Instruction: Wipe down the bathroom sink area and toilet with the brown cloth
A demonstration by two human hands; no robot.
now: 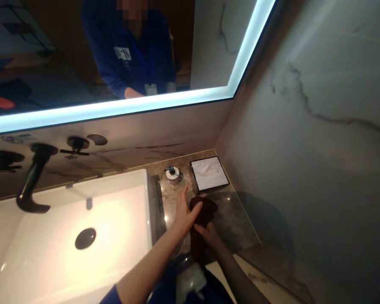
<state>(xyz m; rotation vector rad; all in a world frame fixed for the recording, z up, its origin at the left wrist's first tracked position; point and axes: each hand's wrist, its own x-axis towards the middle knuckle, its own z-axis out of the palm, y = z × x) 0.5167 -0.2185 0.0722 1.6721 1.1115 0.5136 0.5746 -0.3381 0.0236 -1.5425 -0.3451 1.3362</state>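
Observation:
A dark reddish-brown cloth (199,245) lies bunched over the stone counter and trails toward my body. My left hand (185,214) rests at its left side, fingers stretched out and spread, with the thumb lying across the cloth's upper part. Lower down on the right, my right hand (210,234) is closed on the cloth. Its thumb shows on top, while its other fingers are largely hidden. Just beyond my left fingertips stands a small round white dispenser with a black top (172,174). A square black-edged tissue box (210,173) sits behind the cloth.
The white basin (148,211) is on the left, with a black spout (33,181) and cross handles on the wall. A lit mirror (145,101) hangs above, reflecting a person in blue. A marble wall (313,169) bounds the counter (237,219) on the right.

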